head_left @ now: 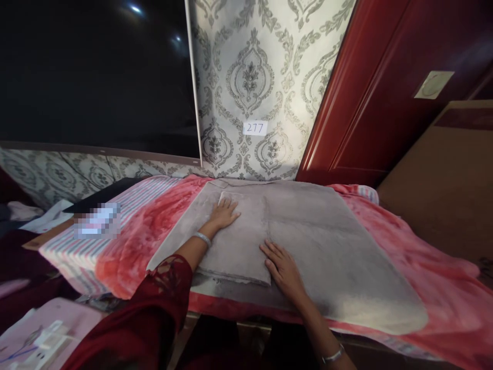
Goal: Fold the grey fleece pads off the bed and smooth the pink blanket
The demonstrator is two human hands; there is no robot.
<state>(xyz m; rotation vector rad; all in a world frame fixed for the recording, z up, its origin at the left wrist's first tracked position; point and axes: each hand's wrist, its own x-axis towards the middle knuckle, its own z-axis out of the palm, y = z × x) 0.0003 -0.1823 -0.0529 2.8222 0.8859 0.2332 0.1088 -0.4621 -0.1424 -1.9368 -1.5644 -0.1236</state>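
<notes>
A grey plush cloth (316,257) lies spread over the table, with a folded grey piece (239,246) on its left half. On the far part of that folded piece my left hand (223,213) rests flat, fingers spread. Closer to me, my right hand (283,267) lies at the folded piece's right edge, palm down with fingers stretched out. Neither hand grips anything. Both touch the grey fabric.
A red blanket (142,226) and a striped cloth (69,246) lie beneath the grey cloth. Behind hangs a large black screen (96,77). At the right stands a cardboard box (442,195) by a red door (365,92). A pink surface with a white item (54,341) is at lower left.
</notes>
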